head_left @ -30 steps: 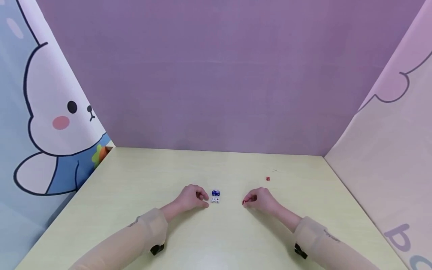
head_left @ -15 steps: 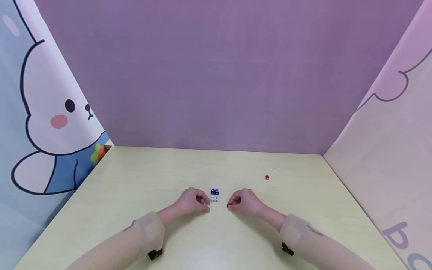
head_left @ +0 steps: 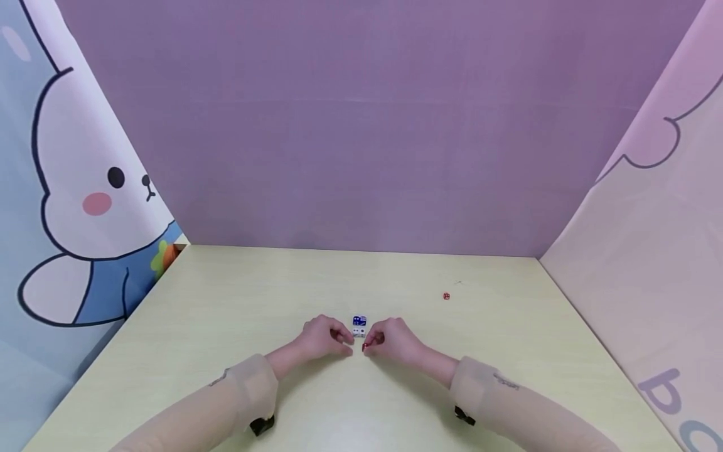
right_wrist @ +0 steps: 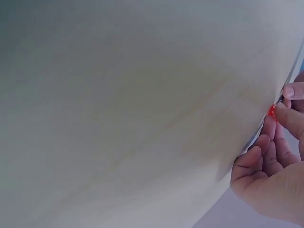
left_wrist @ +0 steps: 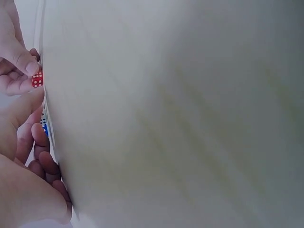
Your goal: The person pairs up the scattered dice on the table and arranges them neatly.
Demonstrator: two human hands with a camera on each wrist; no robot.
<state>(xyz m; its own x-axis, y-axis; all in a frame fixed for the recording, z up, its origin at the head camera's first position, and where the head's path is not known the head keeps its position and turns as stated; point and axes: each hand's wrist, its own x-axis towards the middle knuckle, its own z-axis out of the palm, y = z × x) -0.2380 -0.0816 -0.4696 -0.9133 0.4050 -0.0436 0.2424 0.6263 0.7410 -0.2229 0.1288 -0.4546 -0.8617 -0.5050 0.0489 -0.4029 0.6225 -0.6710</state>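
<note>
Between thumb and forefinger, my right hand (head_left: pixel 392 339) pinches a red die (head_left: pixel 364 347) with white pips; the left wrist view also shows this red die (left_wrist: pixel 37 80) at the fingertips. Just beyond it lie two white dice (head_left: pixel 359 331) side by side, with two blue dice (head_left: pixel 359 321) against their far side. My left hand (head_left: pixel 324 337) rests at the left of these dice, thumb and forefinger apart and holding nothing. Its fingertips are close to the white dice; whether they touch cannot be told. In the right wrist view, fingers partly hide the red die (right_wrist: pixel 271 111).
Another red die (head_left: pixel 446 295) lies farther back on the right of the pale table (head_left: pixel 271 282). Close behind it is a small thin mark (head_left: pixel 457 282). A purple panel (head_left: pixel 361 125) stands along the table's back edge, with printed panels on both sides.
My right hand has moved left with the red die, from well apart to just in front of the white dice. The left hand has shifted only slightly toward the dice.
</note>
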